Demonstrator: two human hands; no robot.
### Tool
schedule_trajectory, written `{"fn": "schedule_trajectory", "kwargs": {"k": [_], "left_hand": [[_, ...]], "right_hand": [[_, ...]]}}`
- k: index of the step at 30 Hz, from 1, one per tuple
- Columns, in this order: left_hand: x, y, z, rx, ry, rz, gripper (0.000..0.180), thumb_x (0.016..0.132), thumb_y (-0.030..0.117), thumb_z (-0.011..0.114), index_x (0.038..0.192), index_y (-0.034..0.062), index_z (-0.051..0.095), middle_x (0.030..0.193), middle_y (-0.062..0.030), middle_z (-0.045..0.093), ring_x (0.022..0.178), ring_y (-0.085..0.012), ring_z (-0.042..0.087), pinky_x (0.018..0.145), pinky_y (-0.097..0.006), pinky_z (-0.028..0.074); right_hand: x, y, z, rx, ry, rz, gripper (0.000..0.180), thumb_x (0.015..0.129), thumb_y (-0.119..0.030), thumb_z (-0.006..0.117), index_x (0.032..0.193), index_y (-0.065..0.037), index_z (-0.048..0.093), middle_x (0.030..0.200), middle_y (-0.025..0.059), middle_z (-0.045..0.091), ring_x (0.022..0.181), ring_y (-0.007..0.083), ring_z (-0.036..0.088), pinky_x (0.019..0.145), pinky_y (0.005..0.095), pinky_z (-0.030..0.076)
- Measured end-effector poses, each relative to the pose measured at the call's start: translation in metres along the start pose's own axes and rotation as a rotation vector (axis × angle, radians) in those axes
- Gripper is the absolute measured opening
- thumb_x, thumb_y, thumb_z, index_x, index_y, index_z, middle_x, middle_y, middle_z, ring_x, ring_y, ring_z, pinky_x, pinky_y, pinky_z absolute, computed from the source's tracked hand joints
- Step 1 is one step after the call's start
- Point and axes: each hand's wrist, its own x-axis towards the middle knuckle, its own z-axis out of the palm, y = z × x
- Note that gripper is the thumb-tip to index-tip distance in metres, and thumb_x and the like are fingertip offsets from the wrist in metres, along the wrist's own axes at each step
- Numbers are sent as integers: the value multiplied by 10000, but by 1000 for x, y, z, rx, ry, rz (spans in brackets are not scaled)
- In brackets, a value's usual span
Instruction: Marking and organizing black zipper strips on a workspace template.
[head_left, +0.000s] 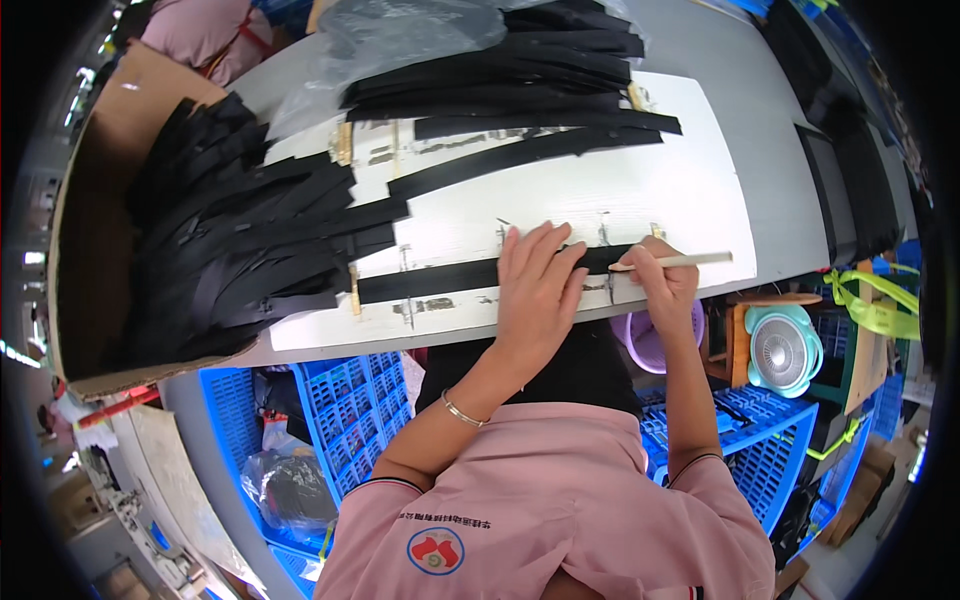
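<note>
A black fabric strip (430, 281) lies lengthwise along the near side of a white board (700, 190). My left hand (540, 285) rests flat on the strip's middle, fingers stretched out and slightly apart. In my right hand (665, 275) is a pale pencil-like marking stick (712, 259), pinched by the fingers, its tip touching the strip near the right end. Dark marks and small yellowish tape pieces show on the board beside the strip. Two more black strips (520, 162) lie slantwise farther up the board.
At the left, a cardboard box (95, 220) overflows with black strips (240, 235). More strips (500, 75) are piled at the far side, beside a clear plastic bag (400, 40). Below the table edge stand blue crates (350, 410), a purple basket (655, 345) and a turquoise fan (783, 350).
</note>
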Motion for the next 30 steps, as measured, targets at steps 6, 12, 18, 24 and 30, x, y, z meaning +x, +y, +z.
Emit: {"fn": "schedule_trajectory", "kwargs": {"k": [6,12,18,24,30], "left_hand": [[-5,-56,-100,459,163,-51,443,868,-62,591,1240,133,733,1390,-82,647,1452,-350,471,1274,-590,178],[16,-110,-162,780,210,-120,357,847,-45,655,1166,93,734,1414,-102,623,1504,-355,410,1269,-640,93],[23,-101,-158,703,316,-77,162,887,99,768,1049,110,775,1328,-57,692,1473,-326,465,1269,-628,88],[-8,-40,-91,392,-7,97,296,845,60,781,1139,50,742,1334,-111,672,1431,-355,507,1248,-677,153],[-25,-12,-44,321,-124,77,410,959,164,729,1342,24,686,1464,-140,621,1434,-344,503,1228,-561,265]], "right_hand": [[6,-2,15,-196,-7,-121,107,984,-125,704,987,-20,723,782,76,683,661,122,590,604,294,467],[13,-11,25,-673,-92,-346,327,792,-188,900,1014,-65,694,745,59,581,638,188,576,602,315,484],[22,-13,34,-811,-26,-378,299,814,-204,885,1000,-78,688,799,69,626,671,219,622,613,331,493],[32,-10,45,-760,81,-232,264,856,-188,842,1045,-98,681,875,60,660,718,272,661,662,374,520],[-13,-16,47,-611,167,-476,220,849,-9,783,1055,-39,714,987,115,757,848,311,725,734,380,544]]}}
